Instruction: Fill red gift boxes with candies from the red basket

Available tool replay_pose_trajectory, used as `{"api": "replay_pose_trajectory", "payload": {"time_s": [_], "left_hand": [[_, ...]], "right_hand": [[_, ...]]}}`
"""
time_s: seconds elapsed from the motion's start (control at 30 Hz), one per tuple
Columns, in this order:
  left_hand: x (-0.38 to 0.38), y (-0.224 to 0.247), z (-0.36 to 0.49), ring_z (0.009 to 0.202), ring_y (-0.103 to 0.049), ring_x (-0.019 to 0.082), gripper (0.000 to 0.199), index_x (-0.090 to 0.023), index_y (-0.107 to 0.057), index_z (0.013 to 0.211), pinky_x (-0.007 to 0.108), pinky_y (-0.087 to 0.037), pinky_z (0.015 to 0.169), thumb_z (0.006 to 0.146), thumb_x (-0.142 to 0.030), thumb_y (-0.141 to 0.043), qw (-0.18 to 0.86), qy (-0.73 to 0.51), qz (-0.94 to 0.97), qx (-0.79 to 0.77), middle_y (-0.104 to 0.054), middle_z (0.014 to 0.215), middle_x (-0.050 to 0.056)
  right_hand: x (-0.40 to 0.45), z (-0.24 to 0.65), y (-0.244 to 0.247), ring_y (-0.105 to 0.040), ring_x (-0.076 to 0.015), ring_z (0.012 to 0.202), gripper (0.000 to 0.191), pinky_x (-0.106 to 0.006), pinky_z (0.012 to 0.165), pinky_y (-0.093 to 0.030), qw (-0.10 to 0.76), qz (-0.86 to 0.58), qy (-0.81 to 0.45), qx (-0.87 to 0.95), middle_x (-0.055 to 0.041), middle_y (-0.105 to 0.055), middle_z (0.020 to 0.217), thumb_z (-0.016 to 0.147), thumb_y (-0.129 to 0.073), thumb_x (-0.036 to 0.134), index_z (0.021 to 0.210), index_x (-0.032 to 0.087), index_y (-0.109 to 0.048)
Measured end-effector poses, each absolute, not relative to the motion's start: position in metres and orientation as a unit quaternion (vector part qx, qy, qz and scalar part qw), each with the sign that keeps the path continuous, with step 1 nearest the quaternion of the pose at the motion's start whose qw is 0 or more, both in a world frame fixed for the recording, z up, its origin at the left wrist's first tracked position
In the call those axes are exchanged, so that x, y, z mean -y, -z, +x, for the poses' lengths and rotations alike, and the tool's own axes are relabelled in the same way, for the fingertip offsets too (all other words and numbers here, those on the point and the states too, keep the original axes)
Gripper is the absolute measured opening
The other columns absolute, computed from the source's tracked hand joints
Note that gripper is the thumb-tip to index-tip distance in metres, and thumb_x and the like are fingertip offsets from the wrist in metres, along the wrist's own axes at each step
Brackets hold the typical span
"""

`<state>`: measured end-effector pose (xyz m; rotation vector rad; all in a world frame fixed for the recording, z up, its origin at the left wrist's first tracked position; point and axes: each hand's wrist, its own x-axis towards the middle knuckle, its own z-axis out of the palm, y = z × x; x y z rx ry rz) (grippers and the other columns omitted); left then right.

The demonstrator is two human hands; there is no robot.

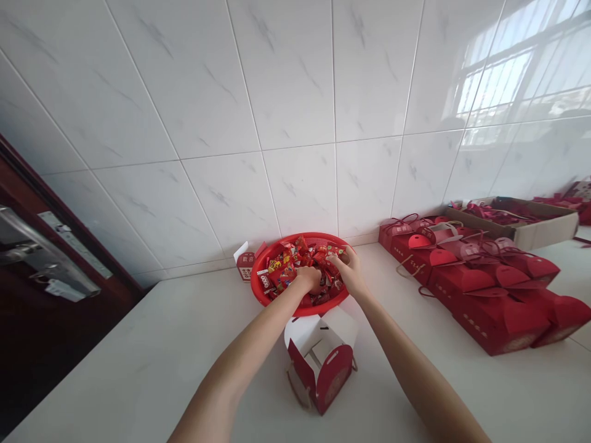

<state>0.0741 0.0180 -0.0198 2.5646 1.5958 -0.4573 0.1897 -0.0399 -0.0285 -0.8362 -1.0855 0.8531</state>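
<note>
A round red plastic basket [277, 298] full of wrapped candies [282, 271] sits on the white floor by the tiled wall. Both my hands reach into it. My left hand [308, 278] is buried among the wrappers in the middle, fingers curled down. My right hand [347, 267] rests on the candies at the basket's right side, fingers closed over some of them. Just in front of the basket stands an open red gift box [323, 366] with white flaps up and a cord handle.
Rows of closed red gift boxes [480, 289] lie to the right, with a cardboard carton [530, 227] of more red items behind them. A small red-and-white box [244, 261] stands left of the basket. A dark wooden door with a metal handle [32, 252] is at far left.
</note>
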Motion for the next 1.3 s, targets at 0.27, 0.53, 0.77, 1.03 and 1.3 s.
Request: {"api": "replay_pose_trajectory", "payload": {"time_s": [0.27,0.53,0.77,1.03,1.3], "left_hand": [[-0.024,0.001,0.042,0.08,-0.071,0.025,0.013,-0.023,-0.074,0.073,0.03,-0.054,0.072,0.06,-0.022,-0.072,0.162,-0.037,0.841,-0.514,-0.076,0.08,0.003],[-0.027,-0.006,0.026,0.087,-0.068,0.021,0.024,-0.017,-0.073,0.089,0.028,-0.052,0.078,0.071,-0.027,-0.059,0.245,-0.341,0.758,-0.5,-0.075,0.09,0.004],[-0.036,-0.002,0.018,0.073,-0.067,0.018,0.019,-0.017,-0.067,0.082,0.024,-0.051,0.065,0.073,-0.025,-0.052,0.286,-0.464,0.658,-0.519,-0.073,0.079,0.003],[-0.044,0.01,0.009,0.081,-0.07,0.023,0.015,-0.019,-0.069,0.084,0.029,-0.051,0.07,0.071,-0.024,-0.067,0.254,-0.446,0.63,-0.583,-0.076,0.086,0.006],[-0.037,0.005,0.011,0.088,-0.071,0.026,0.015,-0.019,-0.072,0.082,0.032,-0.052,0.079,0.071,-0.029,-0.075,0.228,-0.431,0.643,-0.591,-0.078,0.092,0.008]], "right_hand": [[0.04,0.19,0.028,-0.063,-0.0194,0.072,0.018,-0.033,0.065,-0.052,0.692,-0.388,-0.364,0.488,0.0003,-0.069,0.076,0.076,-0.069,0.037,0.083,0.024,-0.058],[0.038,0.189,0.029,-0.069,-0.0236,0.085,0.029,-0.037,0.074,-0.057,0.709,-0.367,-0.387,0.461,-0.003,-0.074,0.09,0.076,-0.07,0.038,0.1,0.024,-0.063],[0.035,0.19,0.032,-0.069,-0.0232,0.085,0.027,-0.037,0.074,-0.057,0.708,-0.37,-0.388,0.461,-0.0027,-0.074,0.092,0.077,-0.069,0.038,0.099,0.024,-0.063],[0.034,0.191,0.033,-0.068,-0.0229,0.083,0.031,-0.035,0.071,-0.056,0.706,-0.378,-0.379,0.463,-0.003,-0.073,0.092,0.076,-0.069,0.038,0.103,0.024,-0.064],[0.034,0.191,0.034,-0.068,-0.0232,0.086,0.033,-0.036,0.075,-0.056,0.704,-0.382,-0.376,0.466,-0.0032,-0.073,0.093,0.076,-0.07,0.039,0.104,0.023,-0.064]]}}
